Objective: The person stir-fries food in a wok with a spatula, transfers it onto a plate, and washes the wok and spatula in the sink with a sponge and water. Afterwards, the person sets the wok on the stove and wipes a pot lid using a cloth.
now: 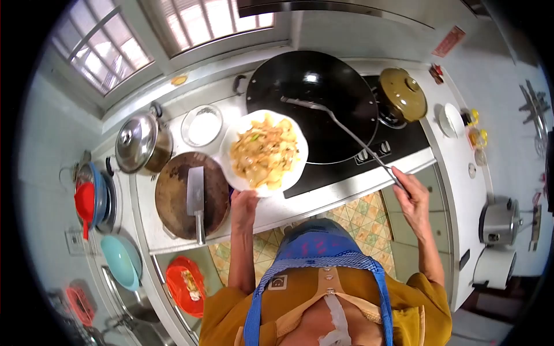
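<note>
My left hand (244, 209) is closed on the near rim of a white plate (227, 151), which is heaped with cooked yellowish slices (262, 153) and bits of green. The plate is close to the left side of a big black wok (306, 109) and overlaps it in view. My right hand (412, 199) grips the handle of a long metal wok spatula (352, 131), its blade inside the wok. Just left of the plate lies a cleaver (195, 193) on a round wooden chopping board (170, 199).
A lidded steel pot (138, 144) and a bowl of white grains (203, 126) stand behind the board. Right of the wok is a lidded olive pot (403, 95) on the black stove (412, 138). A white bowl (450, 120) and a rice cooker (500, 222) line the right counter.
</note>
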A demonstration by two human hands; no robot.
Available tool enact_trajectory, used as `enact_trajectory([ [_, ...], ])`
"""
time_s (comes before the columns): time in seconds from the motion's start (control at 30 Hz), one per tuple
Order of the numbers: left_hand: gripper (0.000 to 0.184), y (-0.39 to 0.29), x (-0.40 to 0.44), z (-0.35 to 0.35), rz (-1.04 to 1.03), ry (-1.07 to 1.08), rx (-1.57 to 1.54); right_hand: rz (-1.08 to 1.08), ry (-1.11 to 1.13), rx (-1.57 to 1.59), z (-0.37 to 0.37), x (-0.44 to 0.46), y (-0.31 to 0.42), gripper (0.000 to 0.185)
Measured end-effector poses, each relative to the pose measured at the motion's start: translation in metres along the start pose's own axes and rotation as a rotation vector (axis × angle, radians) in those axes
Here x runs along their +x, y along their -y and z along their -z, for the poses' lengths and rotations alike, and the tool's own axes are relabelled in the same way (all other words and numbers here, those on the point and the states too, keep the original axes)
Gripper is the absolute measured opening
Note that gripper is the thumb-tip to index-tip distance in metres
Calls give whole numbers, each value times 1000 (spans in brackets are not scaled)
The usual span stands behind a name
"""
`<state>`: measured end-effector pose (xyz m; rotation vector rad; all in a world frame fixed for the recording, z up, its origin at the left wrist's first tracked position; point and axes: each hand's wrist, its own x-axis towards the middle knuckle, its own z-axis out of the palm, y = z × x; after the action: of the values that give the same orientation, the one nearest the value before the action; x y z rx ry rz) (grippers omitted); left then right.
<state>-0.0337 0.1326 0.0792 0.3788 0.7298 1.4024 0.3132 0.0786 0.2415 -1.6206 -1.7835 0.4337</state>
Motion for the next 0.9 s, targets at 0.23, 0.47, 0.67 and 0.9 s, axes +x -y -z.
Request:
enact_trajectory([
  [0.23, 55, 3, -59, 7, 52, -6, 84, -37, 71, -22, -50, -4, -55, 40],
  [0.47, 47, 41, -98, 20, 40, -80, 63, -477, 237, 805, -42, -31, -89, 39],
  [0.67, 45, 75, -105, -23, 25, 33, 82, -537, 264, 969, 11, -98, -70, 42],
  [0.9, 32, 156, -124, -70, 103, 117, 180, -444, 37, 874, 78, -211, -80, 39],
])
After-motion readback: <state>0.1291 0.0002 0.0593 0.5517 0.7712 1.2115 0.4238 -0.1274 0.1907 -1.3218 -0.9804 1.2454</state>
